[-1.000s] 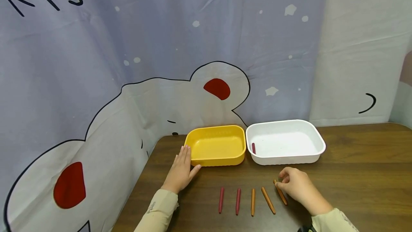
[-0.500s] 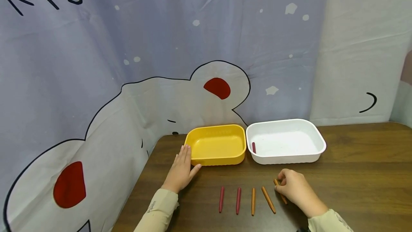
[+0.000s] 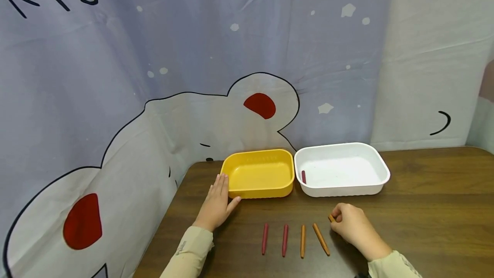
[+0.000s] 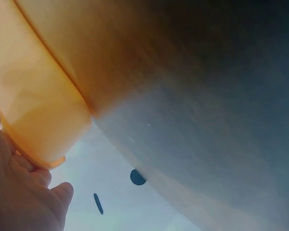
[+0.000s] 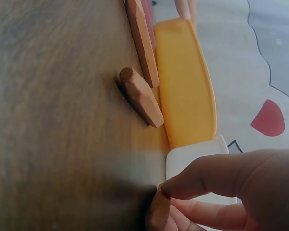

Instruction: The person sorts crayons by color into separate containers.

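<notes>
My right hand (image 3: 354, 225) pinches an orange-brown crayon (image 3: 331, 218) between thumb and fingers; only its far tip shows in the head view, and the palm hides the rest. In the right wrist view this crayon (image 5: 159, 211) is close over the table under the fingertips. My left hand (image 3: 214, 210) lies with straight fingers against the left side of a yellow tray (image 3: 260, 194). In front of the trays lie two dark red crayons, one left (image 3: 264, 239) and one right (image 3: 285, 240). Beside them are an upright orange-brown crayon (image 3: 302, 241) and a slanted orange-brown crayon (image 3: 321, 239).
A white tray (image 3: 343, 191) stands right of the yellow one, their sides close together. Inside it, near the left wall, lies a short-looking dark red crayon (image 3: 303, 177). Behind the wooden table (image 3: 436, 209) hangs a printed curtain (image 3: 332, 55).
My right fingers have closed on the rightmost orange-brown crayon, whose near end no longer shows past the hand. The left hand and both trays have stayed put.
</notes>
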`<action>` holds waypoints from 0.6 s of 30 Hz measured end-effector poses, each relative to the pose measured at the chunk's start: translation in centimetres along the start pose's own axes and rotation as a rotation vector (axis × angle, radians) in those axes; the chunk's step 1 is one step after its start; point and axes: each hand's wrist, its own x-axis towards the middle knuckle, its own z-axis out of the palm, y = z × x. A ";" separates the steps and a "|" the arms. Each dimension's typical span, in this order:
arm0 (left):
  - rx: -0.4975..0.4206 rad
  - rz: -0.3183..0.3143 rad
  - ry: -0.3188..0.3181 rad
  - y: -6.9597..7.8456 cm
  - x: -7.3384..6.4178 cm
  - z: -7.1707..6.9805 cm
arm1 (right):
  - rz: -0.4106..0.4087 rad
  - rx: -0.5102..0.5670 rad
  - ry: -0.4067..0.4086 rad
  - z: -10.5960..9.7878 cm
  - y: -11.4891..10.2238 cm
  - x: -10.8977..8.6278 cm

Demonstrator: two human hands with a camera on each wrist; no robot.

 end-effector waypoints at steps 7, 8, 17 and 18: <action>0.004 -0.002 -0.006 0.0 0.0 0.0 | 0.000 0.017 0.019 0.0 -0.3 -0.2; 0.005 -0.003 -0.008 0.0 -0.1 0.0 | 0.001 0.022 0.022 0.0 -0.3 -0.2; 0.003 -0.006 -0.008 -0.1 -0.1 0.0 | -0.014 0.058 0.036 0.0 -0.4 -0.2; 0.003 -0.005 -0.007 -0.1 -0.1 0.0 | -0.013 0.062 0.038 0.0 -0.5 -0.2</action>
